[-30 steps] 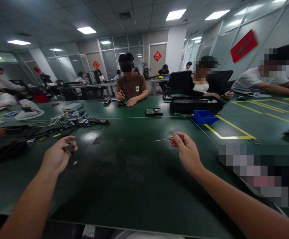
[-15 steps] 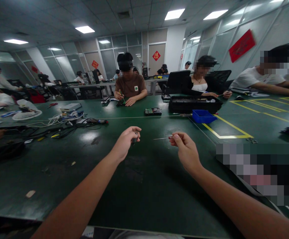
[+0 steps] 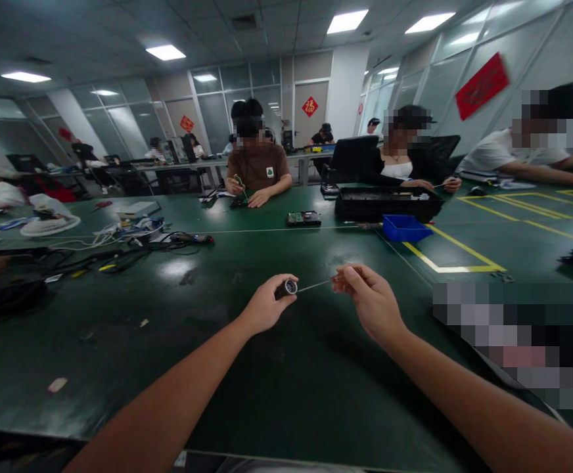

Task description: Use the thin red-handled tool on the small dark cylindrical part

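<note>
Between the thumb and fingers of my left hand point(image 3: 263, 307) is a small black cylinder point(image 3: 288, 288), its round end with a pale ring turned towards me. I cannot tell its exact kind. My right hand point(image 3: 368, 295) pinches a thin screwdriver point(image 3: 315, 286) by its reddish handle, which the fingers mostly cover. The slim metal shaft points left, and its tip meets or passes close by the cylinder's right side; contact is not clear. Both hands are above the green tabletop point(image 3: 286, 401).
A circuit-board device point(image 3: 304, 218) lies farther out. Right of it stand a blue bin point(image 3: 407, 228) and a long black tray point(image 3: 388, 205). Tangled cables point(image 3: 133, 246) cover the left side. A person in brown point(image 3: 258, 167) works opposite; others sit to the right.
My left hand has moved right and slightly down, turning the black cylinder's ringed end into view. The screwdriver now tilts, its tip lower and at the cylinder. My right hand has barely shifted.
</note>
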### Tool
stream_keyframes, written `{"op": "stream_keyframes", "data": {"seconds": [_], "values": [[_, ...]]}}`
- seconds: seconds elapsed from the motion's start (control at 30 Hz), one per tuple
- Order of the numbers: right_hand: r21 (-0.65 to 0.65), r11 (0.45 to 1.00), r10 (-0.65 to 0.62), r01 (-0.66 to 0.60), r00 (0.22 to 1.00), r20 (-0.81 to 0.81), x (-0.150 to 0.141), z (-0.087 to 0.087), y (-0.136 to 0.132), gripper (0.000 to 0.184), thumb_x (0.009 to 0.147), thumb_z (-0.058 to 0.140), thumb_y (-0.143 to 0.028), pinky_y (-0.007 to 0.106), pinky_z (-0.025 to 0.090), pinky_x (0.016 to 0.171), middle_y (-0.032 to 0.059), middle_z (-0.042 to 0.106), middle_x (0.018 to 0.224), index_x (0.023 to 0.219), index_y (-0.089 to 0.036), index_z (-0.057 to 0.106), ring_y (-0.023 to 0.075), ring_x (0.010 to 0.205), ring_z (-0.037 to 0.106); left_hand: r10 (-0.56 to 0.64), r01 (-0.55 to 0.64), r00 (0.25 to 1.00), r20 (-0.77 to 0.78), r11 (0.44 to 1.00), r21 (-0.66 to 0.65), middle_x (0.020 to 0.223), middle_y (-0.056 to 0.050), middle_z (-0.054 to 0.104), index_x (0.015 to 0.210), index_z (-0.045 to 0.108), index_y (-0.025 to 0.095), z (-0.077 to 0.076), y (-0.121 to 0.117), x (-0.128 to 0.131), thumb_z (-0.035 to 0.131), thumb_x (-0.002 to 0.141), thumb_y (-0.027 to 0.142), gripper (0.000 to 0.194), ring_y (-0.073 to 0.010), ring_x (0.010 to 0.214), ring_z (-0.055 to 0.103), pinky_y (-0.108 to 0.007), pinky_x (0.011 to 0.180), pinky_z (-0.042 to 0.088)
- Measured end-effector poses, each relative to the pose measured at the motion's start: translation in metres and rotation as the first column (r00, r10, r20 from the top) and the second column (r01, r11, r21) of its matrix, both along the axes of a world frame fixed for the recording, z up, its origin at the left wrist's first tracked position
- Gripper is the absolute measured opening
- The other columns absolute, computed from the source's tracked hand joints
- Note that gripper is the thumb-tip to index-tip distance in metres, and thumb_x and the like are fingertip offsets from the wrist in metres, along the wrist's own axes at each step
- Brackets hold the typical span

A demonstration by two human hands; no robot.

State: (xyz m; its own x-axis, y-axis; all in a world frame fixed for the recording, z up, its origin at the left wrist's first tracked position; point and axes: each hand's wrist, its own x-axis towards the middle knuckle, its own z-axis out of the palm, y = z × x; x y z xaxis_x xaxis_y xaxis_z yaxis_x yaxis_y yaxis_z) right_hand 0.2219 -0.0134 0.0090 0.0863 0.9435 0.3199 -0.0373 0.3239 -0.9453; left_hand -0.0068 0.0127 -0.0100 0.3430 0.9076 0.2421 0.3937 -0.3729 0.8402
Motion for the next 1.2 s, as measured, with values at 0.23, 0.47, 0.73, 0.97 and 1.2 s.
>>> {"op": "stream_keyframes", "data": {"seconds": [0.23,0.47,0.73,0.97,1.2], "values": [[0.015,0.998,-0.066,0.065,0.973,0.219,-0.003,0.002,-0.004,0.027,0.091,0.059,-0.044,0.040,0.054,0.079,0.0055,0.071,0.086,0.100,-0.020,0.065,0.0207,0.080,0.067,-0.022,0.022,1.000,-0.016,1.000,-0.001,0.120,-0.005,0.068,0.122,0.063,0.023,0.002,-0.003,0.001,0.068,0.084,0.019,0.039,-0.0235,0.111,0.062,-0.040,0.102,0.045],[0.009,0.999,-0.048,0.048,0.957,0.286,-0.003,0.005,-0.006,0.027,0.093,0.056,-0.044,0.039,0.053,0.080,0.0064,0.072,0.087,0.100,-0.019,0.066,0.0212,0.082,0.068,-0.008,0.008,1.000,-0.010,0.999,0.044,0.124,-0.003,0.068,0.122,0.065,0.024,0.004,-0.005,0.003,0.068,0.084,0.017,0.038,-0.0218,0.117,0.060,-0.039,0.107,0.041],[0.024,0.986,-0.154,0.164,0.848,0.507,-0.003,0.012,-0.011,0.035,0.090,0.057,-0.053,0.032,0.043,0.057,0.0016,0.065,0.066,0.081,-0.020,0.068,0.0175,0.059,0.059,0.020,-0.013,0.998,-0.064,0.994,0.109,0.123,-0.004,0.068,0.123,0.065,0.026,0.003,-0.004,0.002,0.069,0.085,0.018,0.039,-0.0228,0.117,0.060,-0.040,0.106,0.042],[0.034,0.999,-0.014,-0.003,0.864,0.503,-0.005,0.008,-0.014,0.023,0.094,0.052,-0.037,0.033,0.049,0.070,0.0024,0.070,0.084,0.107,-0.022,0.063,0.0190,0.077,0.066,0.035,-0.007,0.989,-0.146,0.983,0.183,0.113,-0.003,0.069,0.123,0.065,0.026,0.000,-0.001,-0.003,0.070,0.085,0.019,0.039,-0.0225,0.108,0.062,-0.039,0.098,0.044],[-0.089,0.995,0.005,0.054,0.831,0.556,-0.006,0.013,-0.014,0.041,0.099,0.038,-0.050,0.031,0.044,0.056,-0.0029,0.057,0.054,0.099,-0.021,0.067,0.0176,0.054,0.060,0.020,0.012,0.985,-0.169,0.983,0.182,0.115,-0.004,0.069,0.123,0.065,0.026,0.001,-0.002,-0.002,0.070,0.085,0.020,0.038,-0.0221,0.109,0.061,-0.039,0.099,0.044]]}}
